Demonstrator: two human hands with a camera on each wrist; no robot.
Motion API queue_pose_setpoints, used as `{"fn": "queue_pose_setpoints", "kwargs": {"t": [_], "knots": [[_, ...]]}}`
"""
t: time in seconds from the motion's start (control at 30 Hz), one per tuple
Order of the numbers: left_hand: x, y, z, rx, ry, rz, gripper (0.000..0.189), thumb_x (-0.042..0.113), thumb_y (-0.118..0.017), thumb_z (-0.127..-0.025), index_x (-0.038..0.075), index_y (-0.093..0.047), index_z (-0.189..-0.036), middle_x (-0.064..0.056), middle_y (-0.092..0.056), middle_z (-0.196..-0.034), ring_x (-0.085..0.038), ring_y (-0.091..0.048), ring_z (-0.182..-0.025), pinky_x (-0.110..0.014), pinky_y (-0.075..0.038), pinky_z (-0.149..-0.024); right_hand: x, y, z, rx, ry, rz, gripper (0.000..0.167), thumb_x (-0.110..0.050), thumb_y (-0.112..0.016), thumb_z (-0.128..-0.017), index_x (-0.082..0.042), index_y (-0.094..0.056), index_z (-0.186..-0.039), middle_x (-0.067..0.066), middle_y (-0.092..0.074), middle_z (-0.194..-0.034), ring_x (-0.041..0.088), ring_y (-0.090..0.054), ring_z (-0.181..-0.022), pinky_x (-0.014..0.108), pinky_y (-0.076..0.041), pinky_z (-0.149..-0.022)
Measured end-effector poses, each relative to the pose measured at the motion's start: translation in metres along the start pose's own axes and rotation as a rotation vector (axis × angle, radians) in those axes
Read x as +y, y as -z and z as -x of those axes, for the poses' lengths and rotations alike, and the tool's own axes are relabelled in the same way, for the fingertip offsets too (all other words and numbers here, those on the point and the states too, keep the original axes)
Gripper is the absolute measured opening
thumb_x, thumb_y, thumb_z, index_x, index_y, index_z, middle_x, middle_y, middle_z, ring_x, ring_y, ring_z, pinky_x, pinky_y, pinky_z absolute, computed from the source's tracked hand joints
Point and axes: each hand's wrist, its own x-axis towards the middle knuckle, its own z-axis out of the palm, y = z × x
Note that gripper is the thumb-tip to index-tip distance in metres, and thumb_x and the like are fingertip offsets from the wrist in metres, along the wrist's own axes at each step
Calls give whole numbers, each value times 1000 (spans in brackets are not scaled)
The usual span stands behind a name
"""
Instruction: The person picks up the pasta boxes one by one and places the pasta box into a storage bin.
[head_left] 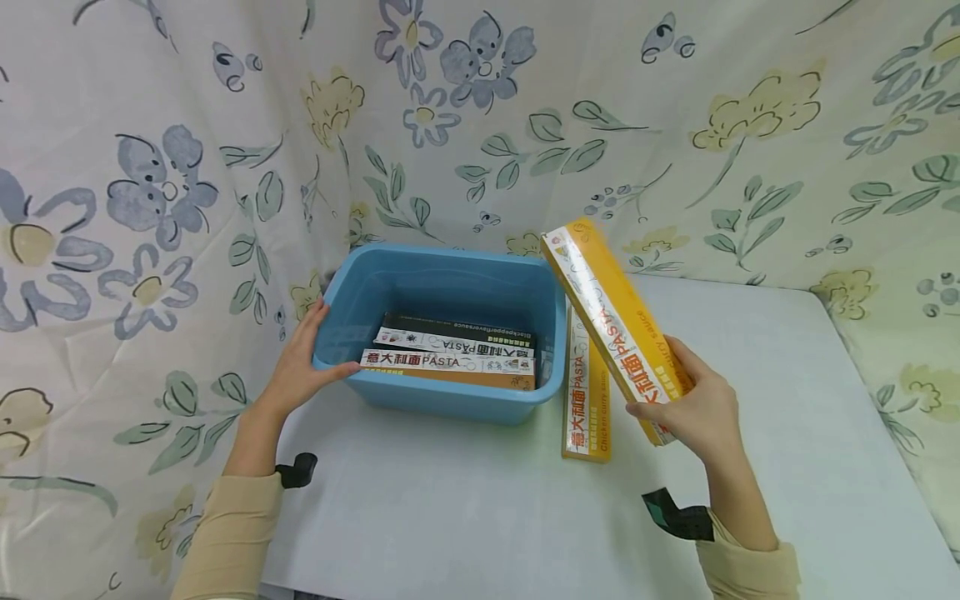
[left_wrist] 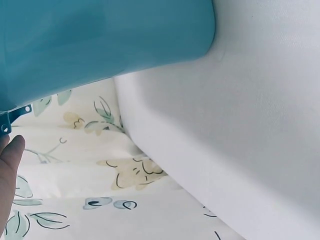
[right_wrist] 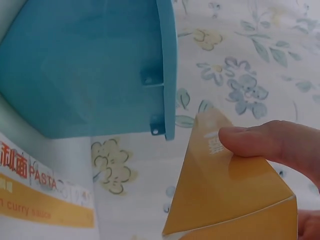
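Note:
In the head view my right hand [head_left: 693, 404] grips the lower end of a yellow pasta box [head_left: 615, 329], thumb on its printed front. This box is raised and tilted, its upper end near the bin's right rim. A second yellow pasta box [head_left: 588, 392] lies on the table beneath it, beside the bin. My left hand [head_left: 296, 367] rests on the left front corner of a blue plastic bin [head_left: 442, 402], thumb along the front rim and fingers at the left side. Inside the bin lie a dark pasta box [head_left: 457, 327] and an orange-brown pasta box [head_left: 450, 377].
The bin stands on a white table [head_left: 450, 500] close to a floral cloth [head_left: 480, 158] that hangs behind and to the left. White tabletop stretches in front and to the right. A small bracket [left_wrist: 20, 117] juts from under the bin's rim in the left wrist view.

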Motion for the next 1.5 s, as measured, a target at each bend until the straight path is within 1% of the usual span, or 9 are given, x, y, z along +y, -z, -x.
{"fn": "queue_pose_setpoints", "kwargs": {"t": [0.2, 0.37, 0.6, 0.77, 0.93, 1.03, 1.23, 1.4, 1.5], "knots": [[1, 1, 1, -5, 9, -1, 105, 38, -77, -79, 6, -14, -156, -15, -7, -162, -42, -9, -145, -73, -16, -105, -9, -3, -3, -21, 33, -21, 95, -9, -86, -69, -1, -35, -149, 25, -51, -134, 34, -51, -100, 33, -48, -74], [0, 1, 1, -12, 15, -6, 105, 40, -77, -79, 7, -13, -156, -14, -6, -162, -42, -8, -145, -73, -16, -105, -16, -6, -7, -60, 50, -31, 97, -12, -87, -69, -1, -34, -150, 26, -50, -134, 35, -51, -102, 33, -49, -75], [0, 2, 0, -32, 9, -11, 105, 41, -76, -80, 8, -11, -157, -13, -4, -163, -42, -7, -146, -74, -16, -104, -26, -7, -12, -98, 82, -32, 99, -14, -88, -68, -2, -34, -150, 25, -51, -134, 36, -52, -103, 41, -50, -79], [3, 5, 0, -66, 5, -70, 105, 45, -73, -82, 7, -8, -157, -13, -2, -163, -42, -6, -146, -73, -16, -104, -32, -5, -19, -126, 120, -29, 98, -12, -87, -67, -2, -35, -150, 25, -53, -132, 36, -55, -101, 45, -51, -81], [6, 9, -1, -106, -5, -168, 104, 49, -68, -85, 5, -5, -156, -15, 0, -162, -45, -10, -145, -72, -19, -104, -38, -5, -32, -184, 176, -49, 96, -8, -86, -67, -1, -37, -148, 23, -53, -134, 34, -55, -101, 42, -50, -82], [8, 11, -1, -131, 7, -212, 105, 51, -66, -86, 5, -3, -156, -16, 1, -162, -46, -11, -144, -72, -20, -104, -43, -6, -44, -232, 191, -63, 96, -6, -86, -65, -1, -38, -148, 22, -53, -134, 34, -54, -102, 44, -49, -84], [9, 14, -1, -153, 40, -246, 106, 52, -66, -86, 5, -1, -156, -15, 2, -162, -48, -12, -143, -72, -20, -104, -58, -10, -66, -317, 219, -25, 96, -7, -86, -63, -1, -40, -147, 20, -56, -131, 32, -54, -101, 45, -48, -86], [11, 15, -2, -146, 56, -267, 108, 54, -67, -84, 6, -4, -157, -14, 0, -163, -48, -15, -142, -72, -21, -104, -70, -14, -77, -361, 268, 22, 94, -10, -87, -62, -2, -43, -145, 19, -59, -126, 31, -54, -101, 44, -48, -85], [11, 14, -2, -140, 55, -284, 108, 55, -67, -83, 6, -5, -157, -14, -1, -163, -47, -15, -143, -71, -21, -105, -77, -17, -82, -391, 289, 36, 92, -10, -86, -63, 0, -44, -144, 20, -59, -128, 31, -53, -102, 45, -46, -87]]}}
